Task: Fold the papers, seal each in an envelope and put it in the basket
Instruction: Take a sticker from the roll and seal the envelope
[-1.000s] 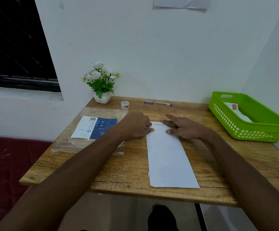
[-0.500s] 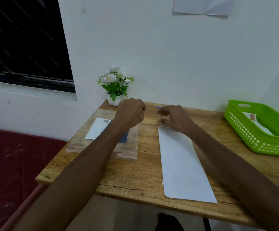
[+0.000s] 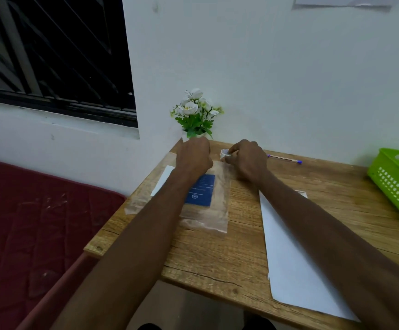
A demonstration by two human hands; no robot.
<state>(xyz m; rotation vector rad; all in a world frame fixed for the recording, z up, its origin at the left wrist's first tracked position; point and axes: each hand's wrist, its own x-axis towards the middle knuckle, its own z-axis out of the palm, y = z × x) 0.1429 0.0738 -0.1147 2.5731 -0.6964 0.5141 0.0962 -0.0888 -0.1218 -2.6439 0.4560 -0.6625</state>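
Observation:
A long white envelope (image 3: 289, 263) lies flat on the wooden table (image 3: 217, 258), partly under my right forearm. My right hand (image 3: 248, 160) is at the table's far edge, its fingers closed around a small white tape roll (image 3: 224, 153). My left hand (image 3: 193, 156) is just left of the roll with its fingers curled in; what its fingertips touch is hidden. The green basket (image 3: 394, 184) stands at the far right, cut off by the frame edge.
A clear plastic packet with a blue and white card (image 3: 201, 194) lies under my left forearm. A small pot of white flowers (image 3: 196, 115) stands against the wall. A blue-capped pen (image 3: 285, 159) lies right of my right hand. A red mattress (image 3: 39, 222) is left of the table.
Both hands left the envelope's top edge and reached to the back of the table. My right hand has closed on the tape roll. The view swung to the left.

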